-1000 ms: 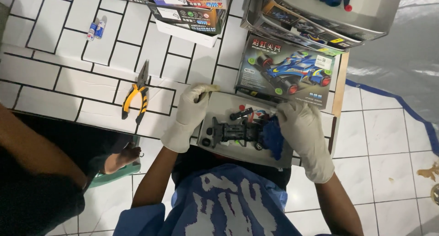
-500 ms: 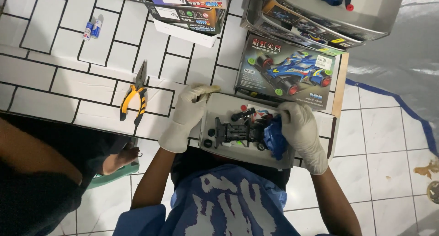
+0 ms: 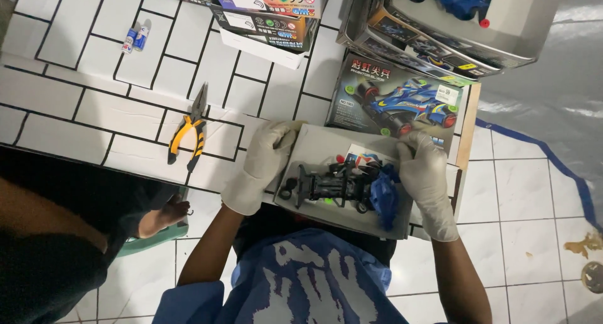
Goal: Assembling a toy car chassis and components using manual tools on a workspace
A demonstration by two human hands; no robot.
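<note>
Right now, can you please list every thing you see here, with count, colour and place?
open box tray: one, grey, centre, on white tiled surface
toy car chassis: one, black, in the tray
car body shell: one, blue, tray's right part
toy car box: one, blue picture, behind the tray
stacked boxes: several, mixed colours, top
pliers: one, yellow-black, left
small tubes: two, white, upper left
left hand: white glove, holding tray's left edge
right hand: white glove, at tray's right edge
</note>
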